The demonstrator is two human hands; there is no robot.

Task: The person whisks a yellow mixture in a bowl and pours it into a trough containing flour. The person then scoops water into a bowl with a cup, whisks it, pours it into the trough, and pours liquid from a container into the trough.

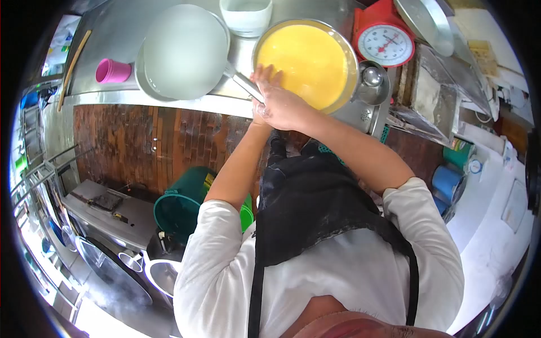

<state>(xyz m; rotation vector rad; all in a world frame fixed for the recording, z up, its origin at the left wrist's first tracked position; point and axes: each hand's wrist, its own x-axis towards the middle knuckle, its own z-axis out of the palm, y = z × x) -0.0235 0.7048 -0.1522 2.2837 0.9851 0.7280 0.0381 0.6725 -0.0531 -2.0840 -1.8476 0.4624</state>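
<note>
My black cloth apron (318,203) showed chalky white smears, and my short-sleeved fabric shirt (217,236) was plain white. I saw bright yellow liquid (307,56) in a silvery round metal bowl (353,67), and a pale grey-white round pan (186,53) with a dull grey handle (243,85). The steel counter (121,39) was silver-grey, the small plastic cup (114,71) a hot pink. I had a red metal scale (369,18) whose white round dial (375,42) carried dark markings. The wooden-looking floor (121,135) was reddish brown in a brick-like pattern, the round plastic tub (183,200) dark green.
</note>
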